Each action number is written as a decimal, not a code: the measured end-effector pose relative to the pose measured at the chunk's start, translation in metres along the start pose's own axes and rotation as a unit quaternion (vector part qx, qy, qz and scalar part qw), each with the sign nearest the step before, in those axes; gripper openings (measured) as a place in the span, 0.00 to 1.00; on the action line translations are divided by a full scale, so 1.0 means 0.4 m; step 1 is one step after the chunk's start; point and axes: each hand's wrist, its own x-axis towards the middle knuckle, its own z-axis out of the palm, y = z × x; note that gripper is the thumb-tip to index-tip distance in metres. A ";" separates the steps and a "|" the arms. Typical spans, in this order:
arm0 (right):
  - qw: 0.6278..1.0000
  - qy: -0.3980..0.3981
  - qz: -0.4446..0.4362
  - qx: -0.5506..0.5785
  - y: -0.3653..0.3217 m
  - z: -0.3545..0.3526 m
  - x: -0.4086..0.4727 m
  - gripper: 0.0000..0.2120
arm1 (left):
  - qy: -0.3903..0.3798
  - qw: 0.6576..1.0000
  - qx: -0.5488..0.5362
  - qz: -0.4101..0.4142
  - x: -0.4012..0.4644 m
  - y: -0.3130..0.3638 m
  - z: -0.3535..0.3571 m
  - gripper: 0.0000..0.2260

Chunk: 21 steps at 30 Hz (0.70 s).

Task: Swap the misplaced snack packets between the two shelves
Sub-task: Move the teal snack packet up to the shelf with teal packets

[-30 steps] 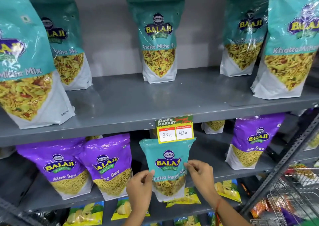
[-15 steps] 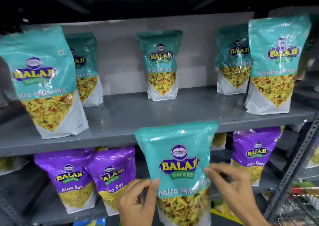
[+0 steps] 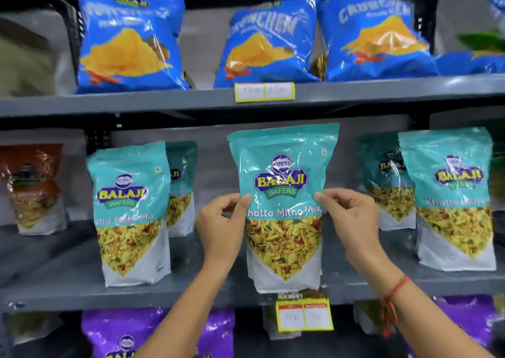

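The left hand and right hand pinch the side edges of a teal Khatta Mitha Mix packet, upright between them over the grey metal shelf. Matching teal packets stand either side; blue crisp bags sit above, purple packets below.

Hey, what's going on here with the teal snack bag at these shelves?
A person is holding a teal Khatta Mitha Mix packet upright with both hands, the left hand and right hand pinching its side edges. It is at the level of the middle shelf, between other teal packets of the same kind, its bottom near the shelf's front edge. Whether it rests there yet is unclear. Purple packets sit on the shelf below, blue chip bags above.
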 end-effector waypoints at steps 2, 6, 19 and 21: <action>1.000 0.005 0.024 0.004 0.023 0.024 0.022 0.05 | -0.001 1.000 0.024 -0.005 0.032 -0.018 0.009 0.05; 0.998 0.002 0.064 0.000 0.067 0.061 0.037 0.03 | 0.002 0.998 0.055 -0.028 0.054 -0.058 0.025 0.06; 0.989 -0.076 0.129 -0.004 0.138 0.056 0.011 0.11 | -0.086 0.992 -0.018 -0.095 0.035 -0.153 0.001 0.16; 0.971 -0.164 0.165 -0.050 0.171 0.025 -0.002 0.28 | -0.183 0.972 -0.003 -0.149 0.018 -0.196 -0.022 0.29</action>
